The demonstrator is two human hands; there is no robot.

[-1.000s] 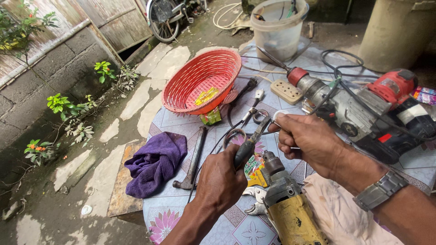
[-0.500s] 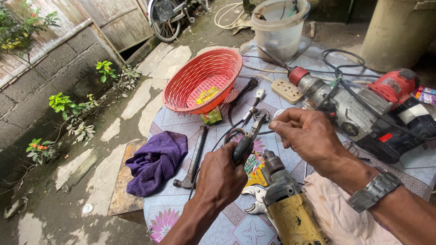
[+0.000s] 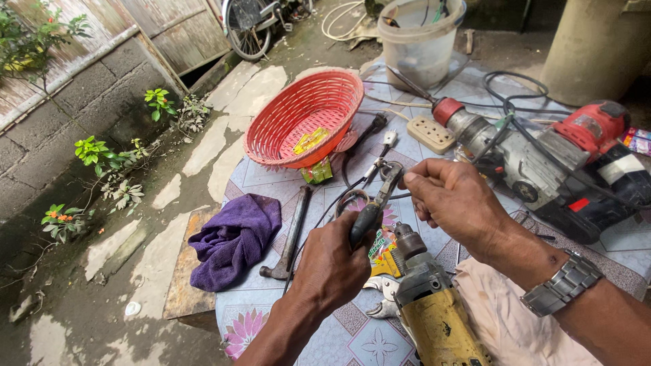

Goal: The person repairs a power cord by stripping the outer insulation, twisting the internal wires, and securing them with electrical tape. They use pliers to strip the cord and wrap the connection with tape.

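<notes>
My left hand grips the dark handles of a pair of pliers, whose jaws point up and away toward my right hand. My right hand is pinched on a thin dark wire right at the plier jaws; the wire loops down to the left over the table. A yellow power drill lies just below both hands, chuck pointing up toward them. A metal watch sits on my right wrist.
A red plastic basket, a hammer and a purple cloth lie left of the hands on the patterned table. A large red-and-grey rotary hammer, a socket strip and a white bucket stand behind.
The plier jaws have tilted up toward my right hand, and my right hand has shifted slightly left, pinching the wire at the jaws.
</notes>
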